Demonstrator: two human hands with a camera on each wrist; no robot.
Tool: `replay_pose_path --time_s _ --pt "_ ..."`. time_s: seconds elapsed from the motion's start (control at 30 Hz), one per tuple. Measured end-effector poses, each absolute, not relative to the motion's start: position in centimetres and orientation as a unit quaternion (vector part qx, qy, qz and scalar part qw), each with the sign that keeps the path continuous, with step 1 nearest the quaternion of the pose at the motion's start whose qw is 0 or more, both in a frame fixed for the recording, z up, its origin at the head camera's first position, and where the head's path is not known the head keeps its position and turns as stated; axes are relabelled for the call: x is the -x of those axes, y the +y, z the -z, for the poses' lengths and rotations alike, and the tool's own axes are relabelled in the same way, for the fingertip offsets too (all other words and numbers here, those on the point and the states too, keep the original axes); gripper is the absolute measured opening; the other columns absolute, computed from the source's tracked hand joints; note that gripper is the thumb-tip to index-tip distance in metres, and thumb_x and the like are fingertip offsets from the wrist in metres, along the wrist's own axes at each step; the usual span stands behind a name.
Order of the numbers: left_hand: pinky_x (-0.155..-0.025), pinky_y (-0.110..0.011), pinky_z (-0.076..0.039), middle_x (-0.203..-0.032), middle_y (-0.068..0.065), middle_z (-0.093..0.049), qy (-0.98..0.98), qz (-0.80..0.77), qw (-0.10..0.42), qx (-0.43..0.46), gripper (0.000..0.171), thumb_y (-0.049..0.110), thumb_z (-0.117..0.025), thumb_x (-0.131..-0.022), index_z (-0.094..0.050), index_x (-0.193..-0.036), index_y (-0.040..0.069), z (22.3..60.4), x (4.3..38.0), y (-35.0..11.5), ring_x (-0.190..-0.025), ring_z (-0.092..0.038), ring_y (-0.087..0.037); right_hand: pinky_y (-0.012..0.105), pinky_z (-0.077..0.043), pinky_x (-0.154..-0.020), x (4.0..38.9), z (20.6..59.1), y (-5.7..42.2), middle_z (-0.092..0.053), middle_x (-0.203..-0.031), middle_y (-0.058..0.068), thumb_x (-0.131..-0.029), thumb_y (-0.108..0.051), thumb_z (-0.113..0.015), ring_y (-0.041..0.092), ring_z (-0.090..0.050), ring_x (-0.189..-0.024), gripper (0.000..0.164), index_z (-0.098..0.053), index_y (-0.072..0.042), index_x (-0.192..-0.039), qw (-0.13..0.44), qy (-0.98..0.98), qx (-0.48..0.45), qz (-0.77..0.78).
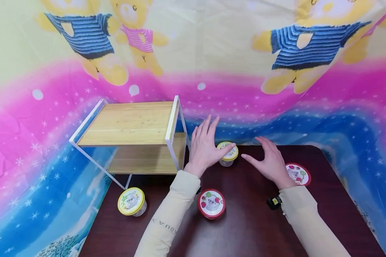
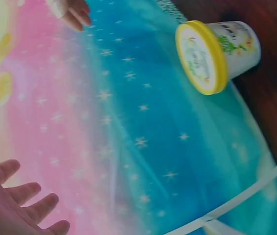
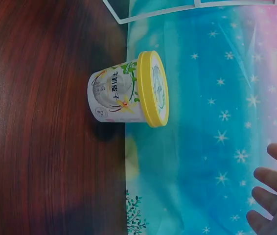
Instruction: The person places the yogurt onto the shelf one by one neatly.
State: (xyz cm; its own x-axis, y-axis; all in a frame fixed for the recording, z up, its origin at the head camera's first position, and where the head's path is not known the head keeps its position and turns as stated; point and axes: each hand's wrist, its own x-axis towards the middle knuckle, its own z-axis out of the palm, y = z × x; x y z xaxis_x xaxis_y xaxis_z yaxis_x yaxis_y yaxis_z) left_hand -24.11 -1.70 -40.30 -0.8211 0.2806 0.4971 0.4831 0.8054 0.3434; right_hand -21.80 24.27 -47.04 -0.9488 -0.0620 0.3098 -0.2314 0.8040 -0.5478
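Observation:
Both hands are raised over the back of the dark table with nothing in them. My left hand [image 1: 206,148], fingers spread and straight, is beside the shelf's right end; its thumb overlaps a yellow-lidded tub [image 1: 227,155] in the head view. Right of that tub is my right hand [image 1: 269,160], thumb and fingers apart. The same tub [image 3: 124,90] stands upright in the right wrist view, apart from the right fingers [image 3: 270,181]. A red-lidded tub [image 1: 298,174] sits partly behind the right wrist. Another red-lidded tub [image 1: 211,203] stands between the forearms.
A two-tier wooden shelf [image 1: 128,123] with a white frame stands at the back left. In front of it is a second yellow-lidded tub [image 1: 132,202]. A printed bear cloth [image 1: 225,96] hangs behind the dark table [image 1: 251,228].

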Motion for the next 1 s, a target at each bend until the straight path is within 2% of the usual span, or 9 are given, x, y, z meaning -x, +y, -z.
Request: replay_pose_path --time_s 0.13,0.4,0.7,1.0 --pt "-0.121 -0.05 -0.015 -0.167 -0.004 -0.023 -0.919 0.241 0.237 0.204 0.097 0.072 -0.062 -0.085 -0.028 -0.162 0.025 39.3 23.5 -1.7 -0.149 -0.026 -0.024 0.072 -0.02 -0.111 21.7 47.2 23.7 -0.035 -0.158 0.021 -0.085 -0.064 -0.073 0.044 -0.027 -0.146 0.094 -0.042 -0.007 -0.154 0.139 -0.938 -0.082 -0.308" --pt "-0.122 -0.044 -0.009 -0.164 -0.007 -0.03 -0.89 0.251 0.311 0.221 0.092 0.069 -0.065 -0.085 -0.038 -0.158 0.019 36.8 22.5 -1.5 -0.149 -0.027 -0.022 0.071 -0.02 -0.111 21.6 47.1 23.4 -0.038 -0.156 0.022 -0.088 -0.057 -0.074 0.044 -0.028 -0.145 0.086 -0.046 -0.008 -0.152 0.163 -0.927 -0.095 -0.324" --pt "-0.121 -0.047 -0.016 -0.162 -0.006 -0.033 -0.848 0.286 0.372 0.246 0.091 0.064 -0.071 -0.083 -0.043 -0.155 0.017 33.7 20.5 -1.8 -0.148 -0.029 -0.022 0.071 -0.026 -0.108 21.5 47.2 22.7 -0.04 -0.155 0.021 -0.089 -0.052 -0.075 0.043 -0.031 -0.144 0.08 -0.049 -0.008 -0.15 0.164 -0.919 -0.103 -0.343" --pt "-0.12 -0.049 -0.019 -0.161 -0.007 -0.036 -0.825 0.304 0.402 0.255 0.091 0.06 -0.075 -0.081 -0.045 -0.154 0.015 31.7 19.2 -3.1 -0.148 -0.031 -0.023 0.069 -0.03 -0.107 21.8 46.6 21.4 -0.042 -0.155 0.016 -0.09 -0.05 -0.076 0.04 -0.034 -0.143 0.075 -0.051 -0.009 -0.149 0.17 -0.915 -0.11 -0.35"
